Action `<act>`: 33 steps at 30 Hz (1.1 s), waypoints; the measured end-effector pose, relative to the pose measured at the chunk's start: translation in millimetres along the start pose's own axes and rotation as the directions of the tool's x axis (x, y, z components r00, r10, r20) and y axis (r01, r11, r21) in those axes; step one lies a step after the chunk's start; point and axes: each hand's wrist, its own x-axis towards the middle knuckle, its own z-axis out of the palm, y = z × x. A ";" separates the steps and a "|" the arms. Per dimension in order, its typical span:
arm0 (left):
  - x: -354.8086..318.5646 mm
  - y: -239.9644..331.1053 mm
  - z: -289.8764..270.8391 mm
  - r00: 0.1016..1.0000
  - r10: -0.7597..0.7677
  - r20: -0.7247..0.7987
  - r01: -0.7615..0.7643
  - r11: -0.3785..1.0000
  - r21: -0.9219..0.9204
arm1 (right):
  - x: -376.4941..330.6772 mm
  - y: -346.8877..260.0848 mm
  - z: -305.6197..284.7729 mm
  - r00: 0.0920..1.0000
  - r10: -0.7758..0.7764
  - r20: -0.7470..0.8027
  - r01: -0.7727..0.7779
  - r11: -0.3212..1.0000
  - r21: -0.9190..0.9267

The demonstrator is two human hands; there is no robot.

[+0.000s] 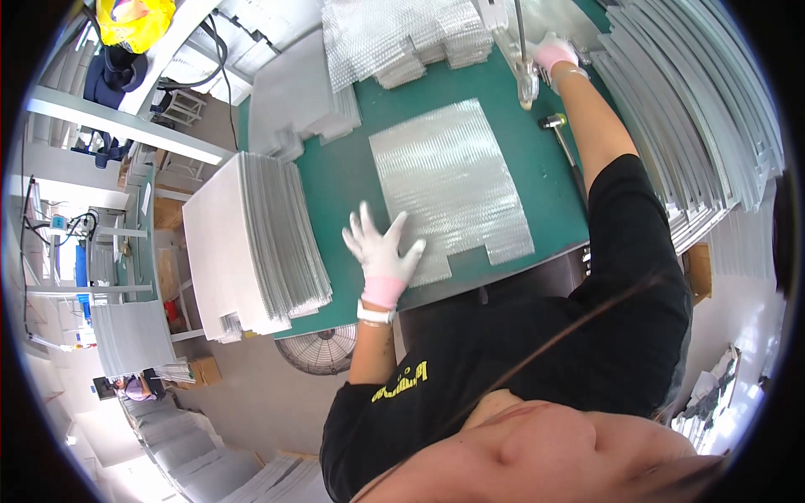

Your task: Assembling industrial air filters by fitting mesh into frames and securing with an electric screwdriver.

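A silvery sheet with a ribbed surface and a notched near edge (453, 180) lies flat on the green table (344, 176). At its near left corner is my left hand (384, 256), in a white and pink glove, fingers spread and nothing held. My right hand (555, 54), gloved alike, reaches to the far right of the table. It looks closed beside an upright metal fixture (526, 80) with a rounded, pale tip. What it grips, if anything, is hidden. A hammer (563, 138) with a black and yellowish head lies below my right hand.
A tall stack of pale sheets (251, 243) stands at the left table edge, with another stack (306, 92) behind it. Ribbed silvery sheets (407, 38) are piled at the back. Curved panels (688, 101) crowd the right side. A round floor fan (319, 350) sits below the table edge.
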 end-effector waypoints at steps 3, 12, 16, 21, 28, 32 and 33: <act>-22.7 -4.9 -10.7 0.985 -0.057 -0.163 0.056 0.998 -0.013 | 6.2 -11.4 -14.8 0.997 -0.043 0.059 0.047 0.996 -0.069; -53.0 -18.8 -16.8 0.966 -0.168 -0.198 0.133 0.975 -0.176 | 31.7 -5.1 -49.8 0.927 0.161 -0.340 0.048 0.845 0.532; -52.2 -14.7 -19.0 0.973 -0.146 -0.179 0.117 0.979 -0.164 | 16.1 -4.5 -54.1 0.974 -0.227 -0.003 0.226 0.971 0.076; -58.5 -12.9 -21.5 0.978 -0.134 -0.159 0.109 0.982 -0.152 | 11.8 9.3 -27.3 0.968 -0.142 0.206 0.156 0.986 -0.052; -72.2 -13.2 -22.9 0.974 -0.162 -0.161 0.136 0.978 -0.159 | -0.5 8.9 -48.3 0.998 -0.063 0.018 0.060 0.992 0.110; -74.7 -12.9 -21.3 0.975 -0.162 -0.152 0.137 0.977 -0.165 | -2.9 2.9 -52.7 0.951 -0.062 -0.302 0.111 0.983 0.147; -75.0 -11.8 -19.7 0.977 -0.160 -0.139 0.135 0.976 -0.170 | -4.4 6.1 -52.1 0.950 -0.058 -0.306 0.108 0.983 0.148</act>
